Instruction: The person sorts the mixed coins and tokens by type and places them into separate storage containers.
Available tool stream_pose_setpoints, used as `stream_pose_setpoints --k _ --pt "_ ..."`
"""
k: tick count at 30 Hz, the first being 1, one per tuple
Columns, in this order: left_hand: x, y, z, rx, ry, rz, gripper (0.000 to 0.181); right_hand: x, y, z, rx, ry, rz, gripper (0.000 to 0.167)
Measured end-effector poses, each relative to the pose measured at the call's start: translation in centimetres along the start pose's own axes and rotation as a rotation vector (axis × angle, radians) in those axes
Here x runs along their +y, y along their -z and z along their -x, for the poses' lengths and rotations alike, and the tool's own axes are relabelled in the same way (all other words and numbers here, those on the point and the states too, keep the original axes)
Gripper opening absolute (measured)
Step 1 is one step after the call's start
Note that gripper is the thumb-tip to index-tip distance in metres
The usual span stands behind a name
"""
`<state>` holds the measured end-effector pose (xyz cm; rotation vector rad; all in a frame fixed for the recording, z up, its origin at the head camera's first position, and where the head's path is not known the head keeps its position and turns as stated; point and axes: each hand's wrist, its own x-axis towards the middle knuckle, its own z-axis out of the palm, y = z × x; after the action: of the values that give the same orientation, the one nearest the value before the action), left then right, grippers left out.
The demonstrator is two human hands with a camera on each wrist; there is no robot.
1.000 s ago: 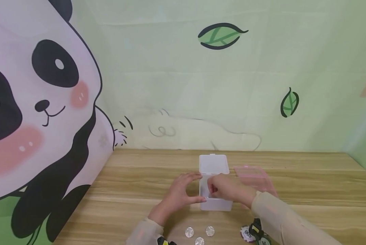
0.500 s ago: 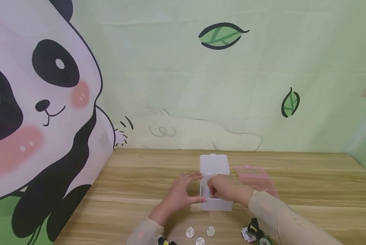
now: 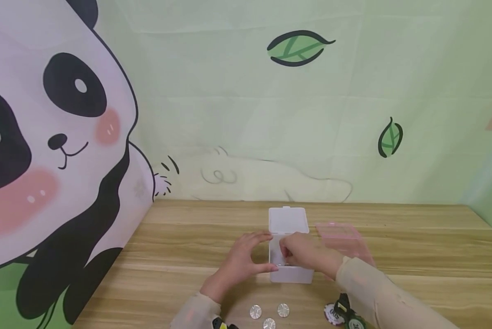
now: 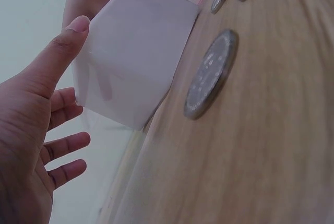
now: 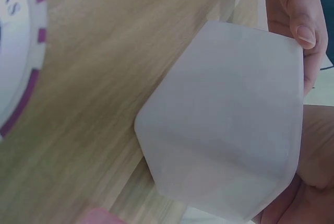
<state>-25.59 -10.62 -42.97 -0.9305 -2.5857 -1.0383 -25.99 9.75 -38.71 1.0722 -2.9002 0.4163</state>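
A white plastic box (image 3: 292, 275) stands on the wooden table with its lid (image 3: 288, 220) raised at the back. My left hand (image 3: 243, 258) holds the box's left side, thumb at the front corner and fingertips at the back one; its other fingers are spread in the left wrist view. Reaching in over the right wall, my right hand (image 3: 305, 250) has its fingers curled down inside the box. The walls hide its fingertips in both wrist views, so whether they hold anything cannot be seen. Several silver coins (image 4: 211, 75) lie in front of the box.
A pink translucent box (image 3: 344, 242) lies right of the white one, partly behind my right arm. Near the front right are a white and purple poker chip (image 3: 331, 314) and a green chip (image 3: 356, 322). A printed panda backdrop (image 3: 246, 114) rises behind the table.
My right hand shifts only very slightly inside the box. The left hand, the box and the coins stay in place.
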Motion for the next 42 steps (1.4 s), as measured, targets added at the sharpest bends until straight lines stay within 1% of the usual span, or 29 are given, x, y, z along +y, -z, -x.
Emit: stream_pose_setpoints --k 3,4,6,11,15,20,25,30,36,42 --pt "0.0 0.0 0.0 -0.001 0.001 0.002 0.067 0.0 0.2 0.1 -0.001 -0.013 0.000 0.017" --pt "0.0 -0.1 -0.1 0.000 -0.001 -0.002 0.067 -0.4 0.5 0.2 -0.012 -0.039 -0.006 0.016" --pt "0.0 -0.1 -0.1 -0.002 0.000 -0.006 0.067 -0.5 0.8 0.5 -0.005 -0.042 0.005 0.015" --pt "0.1 0.0 -0.2 -0.011 0.005 -0.015 0.067 -0.9 1.4 1.1 0.048 -0.038 -0.011 0.010" --pt "0.2 0.1 -0.2 -0.015 0.012 -0.018 0.068 -0.9 1.5 1.5 0.096 -0.036 -0.015 0.010" --pt "0.1 0.2 -0.2 -0.020 0.021 -0.027 0.068 -1.4 1.8 2.1 0.114 -0.041 -0.047 0.009" --pt "0.1 0.1 -0.1 -0.025 0.038 -0.015 0.069 -1.8 2.1 2.8 0.107 -0.019 -0.111 0.008" --pt "0.1 0.1 0.0 -0.025 0.048 -0.003 0.069 -2.0 2.4 3.5 0.108 0.022 -0.165 0.007" --pt "0.2 0.1 0.0 -0.015 0.037 -0.001 0.068 -2.6 3.1 4.5 0.112 0.057 -0.205 0.005" --pt "0.1 0.0 0.0 -0.005 0.025 -0.003 0.067 -3.4 3.0 5.2 0.102 0.077 -0.244 0.004"
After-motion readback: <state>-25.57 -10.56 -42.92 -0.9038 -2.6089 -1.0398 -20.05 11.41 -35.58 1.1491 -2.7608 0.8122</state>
